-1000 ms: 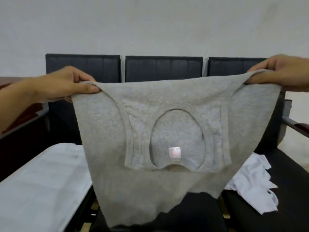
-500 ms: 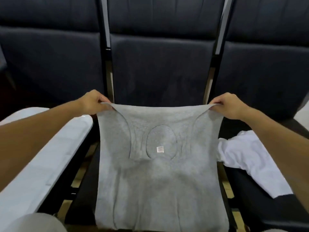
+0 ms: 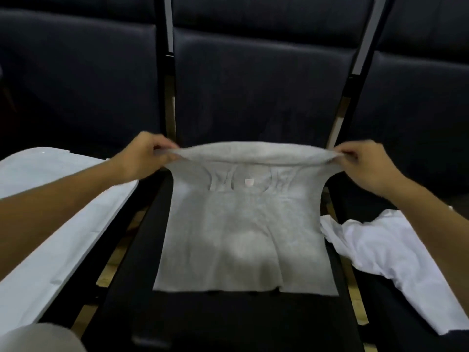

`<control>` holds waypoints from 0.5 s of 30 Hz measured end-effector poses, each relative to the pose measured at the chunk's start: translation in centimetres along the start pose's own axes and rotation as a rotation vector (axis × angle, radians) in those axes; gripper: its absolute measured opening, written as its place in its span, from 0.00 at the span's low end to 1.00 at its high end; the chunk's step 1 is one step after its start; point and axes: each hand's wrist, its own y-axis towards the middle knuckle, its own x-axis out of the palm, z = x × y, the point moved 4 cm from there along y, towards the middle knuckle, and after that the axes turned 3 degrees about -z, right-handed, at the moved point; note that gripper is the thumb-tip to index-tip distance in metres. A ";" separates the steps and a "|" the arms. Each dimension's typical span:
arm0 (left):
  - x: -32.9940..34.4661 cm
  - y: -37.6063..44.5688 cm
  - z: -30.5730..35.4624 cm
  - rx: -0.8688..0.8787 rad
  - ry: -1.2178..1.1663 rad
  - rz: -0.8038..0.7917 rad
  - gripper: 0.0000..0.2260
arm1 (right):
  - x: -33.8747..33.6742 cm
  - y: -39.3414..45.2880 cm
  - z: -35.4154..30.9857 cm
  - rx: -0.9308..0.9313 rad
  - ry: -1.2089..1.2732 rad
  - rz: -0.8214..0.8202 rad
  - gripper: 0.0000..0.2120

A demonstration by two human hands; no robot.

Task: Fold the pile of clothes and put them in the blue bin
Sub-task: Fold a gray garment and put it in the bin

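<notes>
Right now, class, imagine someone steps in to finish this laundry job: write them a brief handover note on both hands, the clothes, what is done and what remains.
Left hand pinches the left top corner of the grey cotton sleeveless top; right hand pinches the right corner.
The top's lower part lies flat on the black padded seat; its upper edge is lifted off the seat.
A crumpled white garment waits on the next seat, to the right.
Done: grey top spread out. Left: fold it, fold the white one, bin both. The blue bin is not in view.

The top [image 3: 243, 232] is plain gray with a small pink tag [image 3: 249, 182]. The chair seat [image 3: 228, 318] under it is black. The cloth [image 3: 396, 252] near the seat's right edge is white.
</notes>
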 end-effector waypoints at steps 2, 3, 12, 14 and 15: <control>1.5 -4.5 -0.6 0.083 0.063 -0.080 0.08 | 1.1 -4.9 -0.6 -0.099 -0.019 -0.032 0.08; 2.7 -6.9 -1.2 0.111 0.138 -0.171 0.02 | 1.9 -7.5 -0.3 -0.131 -0.066 -0.075 0.08; 11.3 -16.4 -5.9 0.072 0.697 -0.497 0.20 | 11.6 -18.3 -4.2 0.046 0.123 -0.497 0.24; 11.3 -15.8 -5.0 0.168 0.824 -0.432 0.20 | 14.1 -18.6 -8.0 0.001 0.153 -0.472 0.21; 11.4 -15.6 -3.8 0.208 0.846 -0.394 0.17 | 15.3 -18.8 -10.0 -0.041 0.146 -0.453 0.23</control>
